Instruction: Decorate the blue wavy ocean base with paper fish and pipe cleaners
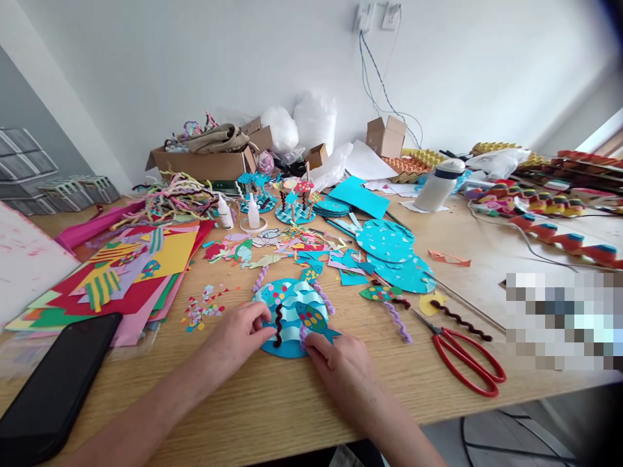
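A round blue paper disc (287, 352) with pale wavy strips lies in front of me. My left hand (246, 332) is at its left edge, fingers curled and thumb over the rim. Close by on the disc stands a dark brown wavy pipe cleaner (278, 331) topped by a light blue paper fish (279, 293) with dots. My right hand (338, 360) pinches the low end of a purple pipe cleaner (304, 334) over the disc's right part. A darker blue paper fish (313, 318) with yellow and red dots sits at that pipe cleaner.
To the right lie red-handled scissors (470, 363), a green paper fish (382, 294) and blue paper discs (384, 240). On the left are a black phone (56, 386) and coloured paper sheets (170, 259). Glue bottles (254, 213) and finished fish stands (295, 211) are farther back.
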### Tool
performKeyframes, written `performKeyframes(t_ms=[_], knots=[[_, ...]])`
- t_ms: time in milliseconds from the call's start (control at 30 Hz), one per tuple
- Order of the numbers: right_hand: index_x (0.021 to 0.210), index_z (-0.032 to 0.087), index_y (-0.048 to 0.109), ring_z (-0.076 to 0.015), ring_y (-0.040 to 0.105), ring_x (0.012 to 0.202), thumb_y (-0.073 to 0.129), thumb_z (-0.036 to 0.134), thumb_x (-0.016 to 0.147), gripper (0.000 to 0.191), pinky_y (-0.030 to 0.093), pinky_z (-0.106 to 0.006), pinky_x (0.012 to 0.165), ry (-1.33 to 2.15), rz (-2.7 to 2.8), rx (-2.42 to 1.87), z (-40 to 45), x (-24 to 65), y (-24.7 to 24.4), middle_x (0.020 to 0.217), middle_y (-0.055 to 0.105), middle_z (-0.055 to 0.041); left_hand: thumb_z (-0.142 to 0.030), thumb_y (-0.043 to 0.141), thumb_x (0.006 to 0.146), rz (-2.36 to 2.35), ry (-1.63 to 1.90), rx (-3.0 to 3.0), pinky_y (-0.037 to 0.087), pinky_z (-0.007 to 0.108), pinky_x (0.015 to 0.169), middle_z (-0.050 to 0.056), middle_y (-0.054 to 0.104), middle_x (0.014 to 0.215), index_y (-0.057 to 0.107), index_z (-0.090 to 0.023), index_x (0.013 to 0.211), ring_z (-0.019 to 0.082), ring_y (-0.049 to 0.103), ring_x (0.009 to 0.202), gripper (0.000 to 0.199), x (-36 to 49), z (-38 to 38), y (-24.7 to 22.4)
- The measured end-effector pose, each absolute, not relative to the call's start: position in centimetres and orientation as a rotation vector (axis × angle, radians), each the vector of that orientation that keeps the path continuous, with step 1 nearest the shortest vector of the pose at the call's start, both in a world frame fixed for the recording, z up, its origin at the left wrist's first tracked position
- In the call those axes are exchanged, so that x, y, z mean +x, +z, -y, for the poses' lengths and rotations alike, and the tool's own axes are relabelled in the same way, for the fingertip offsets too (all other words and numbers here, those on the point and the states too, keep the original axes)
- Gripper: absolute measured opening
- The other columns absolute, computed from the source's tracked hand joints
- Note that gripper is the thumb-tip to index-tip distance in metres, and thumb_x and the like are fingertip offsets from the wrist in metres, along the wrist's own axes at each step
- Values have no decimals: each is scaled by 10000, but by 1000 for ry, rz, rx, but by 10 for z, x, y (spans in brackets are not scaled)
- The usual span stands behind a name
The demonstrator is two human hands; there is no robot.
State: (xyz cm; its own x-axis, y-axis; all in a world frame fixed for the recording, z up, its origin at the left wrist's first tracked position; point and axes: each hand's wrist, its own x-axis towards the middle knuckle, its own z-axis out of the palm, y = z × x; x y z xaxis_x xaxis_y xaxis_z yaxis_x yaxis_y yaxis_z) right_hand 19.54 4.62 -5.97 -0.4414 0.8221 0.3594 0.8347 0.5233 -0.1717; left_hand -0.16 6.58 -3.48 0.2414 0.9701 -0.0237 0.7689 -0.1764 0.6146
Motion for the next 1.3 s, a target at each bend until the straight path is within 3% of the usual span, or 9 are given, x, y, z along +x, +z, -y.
performKeyframes(t_ms=[267, 467, 1300], knots=[[803, 249, 685, -92, 489, 477, 545, 164, 798, 164, 161, -249, 444, -10, 2382, -1372, -47, 196, -63, 617, 593, 14, -130, 518, 745, -1468, 573, 2105, 391, 223, 613, -20, 549, 739, 556, -193, 721, 122, 517, 652, 78, 4, -54, -53], [809, 221, 687, -106, 555, 568, 481, 222, 859, 212, 253, -221, 473, 187, 2419, -1516, -48, 194, -60, 695, 616, -17, -116, 536, 721, -1536, 546, 2123, 405, 248, 645, 6, 574, 773, 592, -186, 779, 157, 544, 707, 107, 7, -50, -55], [873, 237, 696, -146, 612, 673, 474, 215, 860, 224, 350, -215, 537, 246, 2460, -1552, -48, 195, -54, 800, 657, -44, -113, 556, 674, -1609, 452, 1923, 392, 243, 616, -31, 569, 711, 572, -204, 732, 144, 529, 654, 110, 9, -59, -59]])
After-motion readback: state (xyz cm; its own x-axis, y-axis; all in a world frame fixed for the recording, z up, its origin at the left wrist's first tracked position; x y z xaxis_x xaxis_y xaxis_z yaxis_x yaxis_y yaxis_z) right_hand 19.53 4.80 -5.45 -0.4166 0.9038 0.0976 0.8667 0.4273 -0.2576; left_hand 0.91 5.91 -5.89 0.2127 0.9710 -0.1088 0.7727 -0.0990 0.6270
